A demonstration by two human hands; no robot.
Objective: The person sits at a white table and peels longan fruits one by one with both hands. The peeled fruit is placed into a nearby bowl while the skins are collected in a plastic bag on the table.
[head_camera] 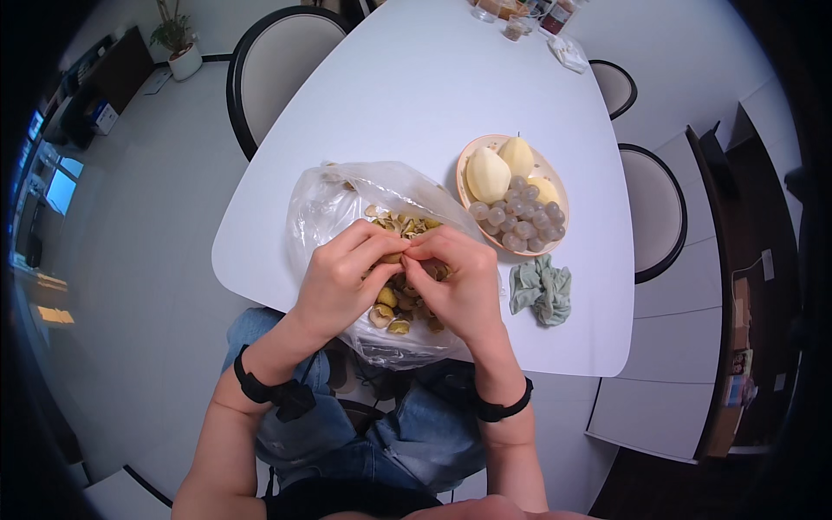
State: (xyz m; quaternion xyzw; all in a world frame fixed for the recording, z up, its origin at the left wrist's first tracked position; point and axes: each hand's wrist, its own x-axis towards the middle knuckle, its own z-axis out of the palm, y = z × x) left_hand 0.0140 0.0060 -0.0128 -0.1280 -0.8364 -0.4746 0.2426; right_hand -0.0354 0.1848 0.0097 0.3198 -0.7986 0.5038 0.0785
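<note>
Fingertips of my left hand (344,273) and my right hand (458,270) meet and pinch a small brownish-yellow longan (391,258), mostly hidden behind the fingers. Below them lies an open clear plastic bag (318,208), spread at the table's near edge. Broken longan shells (400,326) fill its middle, some showing pale insides. To the right of the bag, an oval plate with an orange rim (460,170) carries peeled pears (489,175) and a heap of translucent peeled longans (523,221).
A crumpled grey-green cloth (541,290) lies just below the plate on the white table (403,104). Glass jars (513,28) and a white crumpled tissue (567,53) stand at the far end. Chairs flank the table, one at the left (286,71) and two at the right (650,214).
</note>
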